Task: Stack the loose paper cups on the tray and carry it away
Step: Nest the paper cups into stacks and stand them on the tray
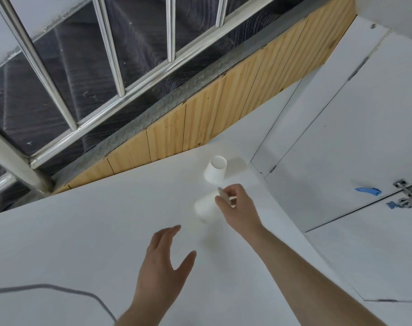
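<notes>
White table point(82, 231), two paper cups on it. One upside-down cup point(215, 169) sits near the far edge, w/ the blurred cup point(203, 207) just nearer. Right hand point(238, 205) is at the blurred cup, fingers curled, pinching smth thin, prob its rim; hard to tell. Left hand point(163, 260) hovers nearer still, fingers spread, holding nothing. Grey cable point(59, 289) crosses the table's near-left part.

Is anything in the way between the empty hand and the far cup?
Yes. The right hand, gripping a blurred paper cup, lies between the open left hand and the upside-down paper cup farther back.
</notes>
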`<action>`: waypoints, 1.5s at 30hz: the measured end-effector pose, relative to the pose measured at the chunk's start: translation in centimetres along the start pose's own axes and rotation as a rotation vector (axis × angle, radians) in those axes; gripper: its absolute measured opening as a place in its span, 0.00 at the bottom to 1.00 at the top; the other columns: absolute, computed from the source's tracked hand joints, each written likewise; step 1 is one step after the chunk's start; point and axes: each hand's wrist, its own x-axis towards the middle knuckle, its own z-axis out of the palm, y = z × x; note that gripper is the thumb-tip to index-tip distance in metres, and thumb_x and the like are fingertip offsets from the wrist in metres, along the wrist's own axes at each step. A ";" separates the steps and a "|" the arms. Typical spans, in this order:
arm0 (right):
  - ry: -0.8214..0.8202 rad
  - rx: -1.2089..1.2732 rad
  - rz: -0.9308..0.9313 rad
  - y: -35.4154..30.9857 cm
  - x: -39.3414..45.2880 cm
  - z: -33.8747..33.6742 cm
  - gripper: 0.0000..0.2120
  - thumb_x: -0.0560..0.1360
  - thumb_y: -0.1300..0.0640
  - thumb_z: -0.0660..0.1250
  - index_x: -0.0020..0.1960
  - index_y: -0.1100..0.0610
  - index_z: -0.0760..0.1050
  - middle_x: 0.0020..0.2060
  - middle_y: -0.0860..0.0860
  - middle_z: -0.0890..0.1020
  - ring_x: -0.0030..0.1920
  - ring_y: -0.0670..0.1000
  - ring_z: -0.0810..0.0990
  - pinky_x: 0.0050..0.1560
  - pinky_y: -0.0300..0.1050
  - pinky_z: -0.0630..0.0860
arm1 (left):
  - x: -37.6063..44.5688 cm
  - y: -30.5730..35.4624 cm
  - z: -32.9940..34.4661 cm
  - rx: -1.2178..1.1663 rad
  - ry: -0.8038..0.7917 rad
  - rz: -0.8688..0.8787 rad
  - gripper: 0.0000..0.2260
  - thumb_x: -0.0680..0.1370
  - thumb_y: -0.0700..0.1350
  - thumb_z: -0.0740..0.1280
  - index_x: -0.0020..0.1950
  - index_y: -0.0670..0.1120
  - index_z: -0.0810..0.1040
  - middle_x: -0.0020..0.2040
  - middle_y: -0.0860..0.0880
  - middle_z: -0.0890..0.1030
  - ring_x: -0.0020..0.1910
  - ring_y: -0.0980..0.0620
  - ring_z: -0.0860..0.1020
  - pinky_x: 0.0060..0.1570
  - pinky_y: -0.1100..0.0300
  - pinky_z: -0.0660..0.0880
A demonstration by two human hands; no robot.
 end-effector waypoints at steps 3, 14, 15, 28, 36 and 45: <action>-0.262 0.505 0.278 -1.3 -2.6 1.0 0.10 0.77 0.54 0.65 0.55 0.58 0.74 0.46 0.54 0.80 0.41 0.52 0.81 0.48 0.51 0.80 | 0.7 1.1 -0.4 -0.150 0.038 -0.040 0.34 0.68 0.56 0.73 0.72 0.55 0.63 0.63 0.61 0.66 0.58 0.68 0.69 0.51 0.64 0.72; -0.566 0.653 0.359 -1.1 -4.6 3.0 0.13 0.80 0.53 0.59 0.58 0.58 0.77 0.44 0.54 0.82 0.40 0.52 0.82 0.45 0.48 0.78 | 1.4 1.6 -1.4 -0.238 0.060 -0.093 0.31 0.71 0.46 0.74 0.69 0.61 0.64 0.57 0.59 0.68 0.56 0.65 0.70 0.48 0.68 0.72; -0.528 0.555 0.328 -1.1 -4.2 3.2 0.12 0.80 0.51 0.61 0.57 0.56 0.77 0.45 0.52 0.82 0.41 0.51 0.82 0.44 0.47 0.78 | 1.4 1.3 -1.5 -0.185 0.048 -0.090 0.32 0.71 0.46 0.74 0.70 0.60 0.64 0.58 0.58 0.67 0.55 0.63 0.70 0.47 0.71 0.69; -0.088 -0.692 -0.260 -2.4 7.0 1.9 0.29 0.78 0.53 0.63 0.77 0.53 0.58 0.76 0.51 0.56 0.73 0.57 0.57 0.61 0.51 0.73 | 1.6 -3.0 -1.9 0.388 -0.193 -0.080 0.36 0.64 0.45 0.75 0.71 0.51 0.67 0.59 0.50 0.70 0.54 0.48 0.75 0.36 0.61 0.76; -0.171 -0.751 -0.159 -2.1 10.8 2.7 0.31 0.79 0.55 0.63 0.78 0.51 0.53 0.78 0.52 0.49 0.76 0.60 0.52 0.63 0.54 0.71 | 1.9 -3.9 -1.7 0.460 -0.171 -0.034 0.33 0.73 0.47 0.66 0.75 0.55 0.57 0.68 0.53 0.62 0.65 0.51 0.68 0.49 0.62 0.74; -0.077 -0.657 -0.267 -1.1 10.9 2.9 0.21 0.78 0.61 0.64 0.70 0.54 0.67 0.67 0.55 0.66 0.60 0.60 0.70 0.54 0.50 0.73 | 1.9 -5.1 -1.1 0.447 -0.186 -0.034 0.36 0.62 0.44 0.76 0.68 0.51 0.70 0.61 0.50 0.72 0.53 0.47 0.77 0.34 0.61 0.75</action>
